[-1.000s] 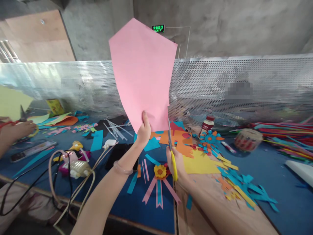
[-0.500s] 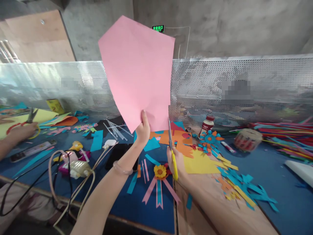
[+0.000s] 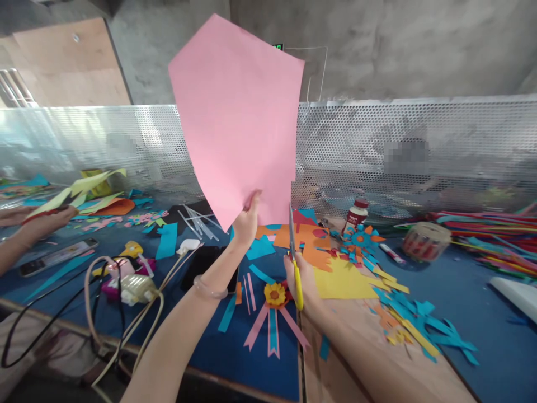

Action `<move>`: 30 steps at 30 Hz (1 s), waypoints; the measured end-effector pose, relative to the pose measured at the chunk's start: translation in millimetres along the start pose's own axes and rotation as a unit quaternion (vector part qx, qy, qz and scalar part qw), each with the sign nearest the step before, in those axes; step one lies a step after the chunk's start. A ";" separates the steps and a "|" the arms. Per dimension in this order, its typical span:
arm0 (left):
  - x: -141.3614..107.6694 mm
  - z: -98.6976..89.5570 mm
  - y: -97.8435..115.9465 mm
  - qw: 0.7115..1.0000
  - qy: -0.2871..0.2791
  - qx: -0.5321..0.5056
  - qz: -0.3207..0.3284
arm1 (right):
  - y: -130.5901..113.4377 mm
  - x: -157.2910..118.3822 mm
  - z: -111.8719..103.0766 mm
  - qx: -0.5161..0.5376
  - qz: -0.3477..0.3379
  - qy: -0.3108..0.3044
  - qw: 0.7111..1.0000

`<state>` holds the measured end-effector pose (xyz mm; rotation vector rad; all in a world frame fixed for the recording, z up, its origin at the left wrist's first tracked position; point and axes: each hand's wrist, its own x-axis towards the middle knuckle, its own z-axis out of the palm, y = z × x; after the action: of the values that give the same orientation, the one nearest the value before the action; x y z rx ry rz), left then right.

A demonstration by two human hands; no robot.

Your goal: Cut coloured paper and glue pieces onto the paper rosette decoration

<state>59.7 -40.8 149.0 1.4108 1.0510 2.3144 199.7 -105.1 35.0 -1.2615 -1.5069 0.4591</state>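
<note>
A large sheet of pink paper (image 3: 239,117) stands upright in front of me, pinched near its lower edge by my left hand (image 3: 246,224), thumb on the near face. My right hand (image 3: 302,277) is closed round the yellow handles of a pair of scissors (image 3: 298,282). Their blades point up along the right edge of the sheet, near its lower corner, below a small step in that edge. Under the hands lies a paper flower (image 3: 275,294) in yellow with pink and blue ribbon tails.
Yellow paper (image 3: 342,280), orange paper (image 3: 312,246) and blue scraps (image 3: 428,322) cover the right side. Farther back stand a bottle (image 3: 356,215) and a tape roll (image 3: 425,240). Cables and a power strip (image 3: 138,288) lie left; beyond them a co-worker's hands (image 3: 48,221) hold pale yellow paper.
The pink sheet has shifted slightly up, its top edge now covering more of the exit sign. At the left, the co-worker has lifted the pale yellow paper. My grips stay the same.
</note>
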 end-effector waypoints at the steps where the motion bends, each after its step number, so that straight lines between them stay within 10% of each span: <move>1: 0.8 -0.6 0.5 1.000 0.001 0.001 0.001 | 0.0 -0.9 0.6 0.002 -0.002 -0.003 1.000; 30: 16.7 -6.2 20.5 0.994 0.103 -0.002 0.046 | -6.6 -2.2 5.5 0.099 0.019 -0.070 0.992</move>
<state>49.3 -49.3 172.5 1.2645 1.0539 2.5712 191.5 -107.7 37.2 -1.1241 -1.5142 0.7169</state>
